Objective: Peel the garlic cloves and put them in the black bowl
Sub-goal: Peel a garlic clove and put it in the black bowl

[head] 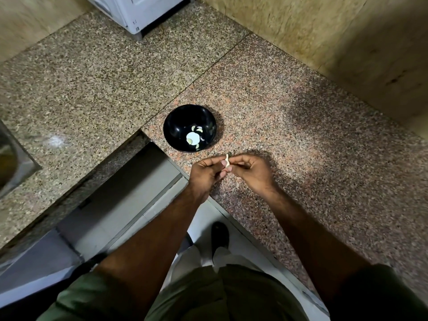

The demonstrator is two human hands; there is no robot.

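Note:
A glossy black bowl (189, 127) stands on the speckled granite counter, just beyond my hands, with several pale peeled garlic cloves (198, 129) lying in its bottom. A small cream garlic clove (228, 162) is pinched between the fingertips of both hands, a little above the counter near its front edge. My left hand (205, 176) grips it from the left with thumb and fingers. My right hand (252, 171) holds it from the right, fingers curled. Whether skin remains on the clove is too small to tell.
The granite counter (289, 126) turns a corner here, with tiled walls behind. A white appliance (139, 12) stands at the back. A steel sink edge (14, 158) shows at the far left. Below the counter's front edge are the floor and my shoe (220, 235).

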